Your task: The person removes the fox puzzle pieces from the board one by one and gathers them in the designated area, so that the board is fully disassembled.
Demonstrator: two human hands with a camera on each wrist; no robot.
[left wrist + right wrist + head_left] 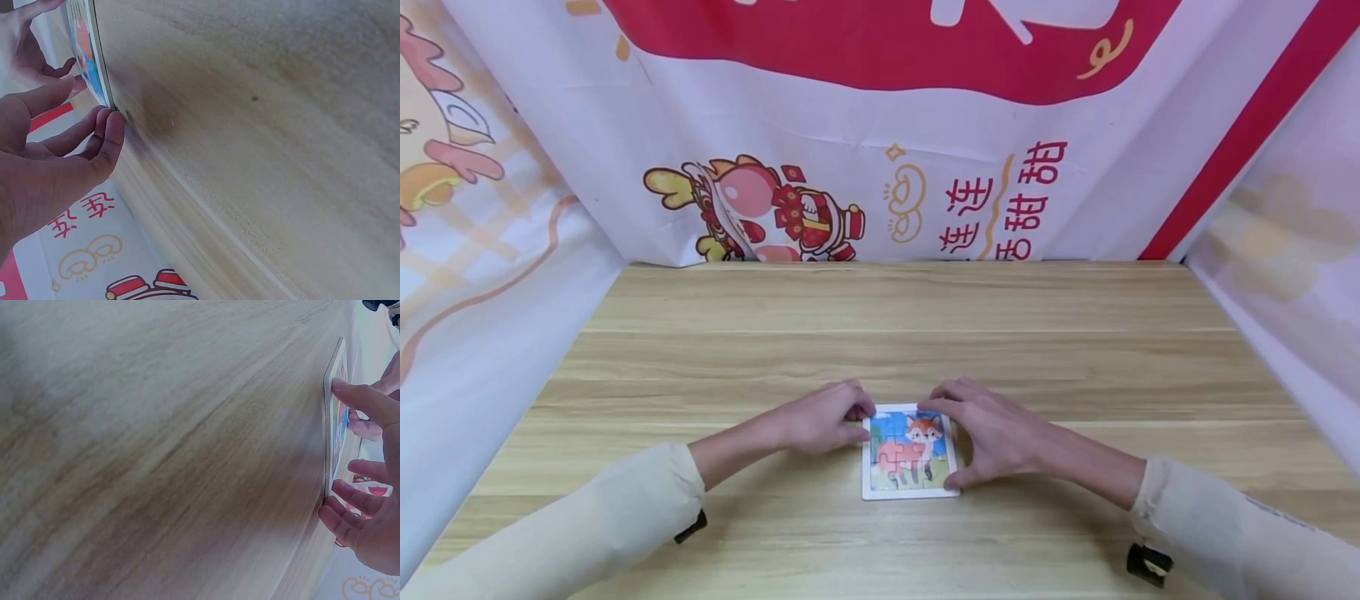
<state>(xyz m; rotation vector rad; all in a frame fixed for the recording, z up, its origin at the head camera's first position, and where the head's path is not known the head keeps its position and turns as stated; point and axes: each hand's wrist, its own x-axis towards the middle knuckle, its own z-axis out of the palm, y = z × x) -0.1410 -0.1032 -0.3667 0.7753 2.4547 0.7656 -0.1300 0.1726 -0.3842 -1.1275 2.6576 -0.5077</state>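
Note:
A small square jigsaw puzzle [901, 452] in a white frame lies flat on the wooden table, with its pieces fitted together into a fox picture. My left hand [827, 418] holds the frame's upper left corner, fingers curled and thumb over the left edge. Across the right side spans my right hand [1000, 432], its thumb on the lower right corner and its fingers at the top edge. In the left wrist view the left fingertips [114, 122] touch the frame's edge. The right wrist view shows the right thumb [350, 390] resting on the frame's border.
The wooden table [760, 333] runs back to a white and red printed cloth [850, 117]. More printed cloth hangs along the left [497, 242] and right [1292, 275] sides. Dark straps sit near both sleeves.

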